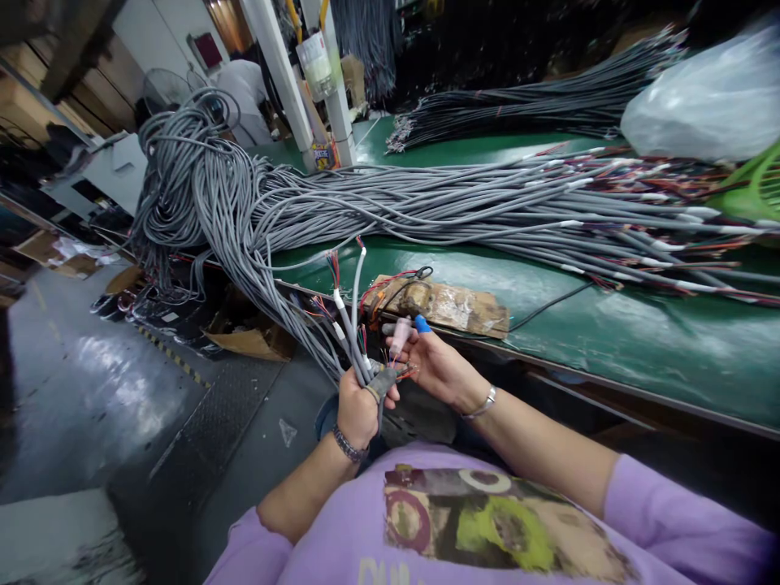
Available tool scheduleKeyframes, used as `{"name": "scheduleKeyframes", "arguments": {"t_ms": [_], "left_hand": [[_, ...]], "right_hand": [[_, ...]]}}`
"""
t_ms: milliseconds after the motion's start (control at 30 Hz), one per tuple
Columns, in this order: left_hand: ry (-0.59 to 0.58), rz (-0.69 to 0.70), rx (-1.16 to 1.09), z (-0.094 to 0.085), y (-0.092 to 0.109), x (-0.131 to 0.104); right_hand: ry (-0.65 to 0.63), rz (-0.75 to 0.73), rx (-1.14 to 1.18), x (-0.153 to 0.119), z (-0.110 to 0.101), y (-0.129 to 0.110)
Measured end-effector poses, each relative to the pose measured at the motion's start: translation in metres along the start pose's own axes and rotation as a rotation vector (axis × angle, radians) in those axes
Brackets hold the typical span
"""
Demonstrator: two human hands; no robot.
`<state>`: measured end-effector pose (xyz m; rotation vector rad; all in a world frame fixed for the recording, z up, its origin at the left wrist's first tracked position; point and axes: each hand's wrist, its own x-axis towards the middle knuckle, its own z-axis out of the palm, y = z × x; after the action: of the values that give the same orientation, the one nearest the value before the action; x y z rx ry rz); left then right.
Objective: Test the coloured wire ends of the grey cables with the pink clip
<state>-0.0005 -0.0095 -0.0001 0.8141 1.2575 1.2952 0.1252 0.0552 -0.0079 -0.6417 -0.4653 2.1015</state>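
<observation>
My left hand (358, 413) is closed around several grey cables (352, 337), whose stripped ends fan out in thin coloured wires (332, 268). A dark grey wrapping covers part of its thumb. Just to the right, my right hand (435, 367) has its palm turned up and its fingers loosely apart. A blue cover (422, 324) sits on one of its digits and a pale cover (400, 335) on another. Orange wire ends (405, 372) lie against its fingers; no firm grip on them shows. Beyond the hands, a worn wooden block (466, 307) with a dark cord rests at the table edge.
A large bundle of grey cables (390, 199) stretches over the green table (609, 345) and hangs off its left end. Darker cables (517, 110) lie behind. At right are a plastic bag (707, 97) and a green basket (752, 191). A cardboard box (253, 341) stands below left.
</observation>
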Motion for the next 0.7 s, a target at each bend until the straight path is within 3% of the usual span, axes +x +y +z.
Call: {"name": "scheduleKeyframes", "arguments": {"t_ms": [100,300,500,700], "left_hand": [[0.023,0.015,0.001,0.001,-0.001,-0.001],[0.027,0.018,-0.010,0.004,-0.002,0.004],[0.011,0.015,-0.010,0.005,-0.004,0.008],[0.010,0.012,0.004,0.004,-0.008,0.009]], "right_hand": [[0.024,-0.062,-0.047,0.000,-0.002,0.002],[0.129,-0.329,-0.312,0.003,-0.008,0.011],[0.031,-0.181,-0.196,0.004,0.000,0.006],[0.053,-0.157,-0.066,0.008,0.000,0.007]]}}
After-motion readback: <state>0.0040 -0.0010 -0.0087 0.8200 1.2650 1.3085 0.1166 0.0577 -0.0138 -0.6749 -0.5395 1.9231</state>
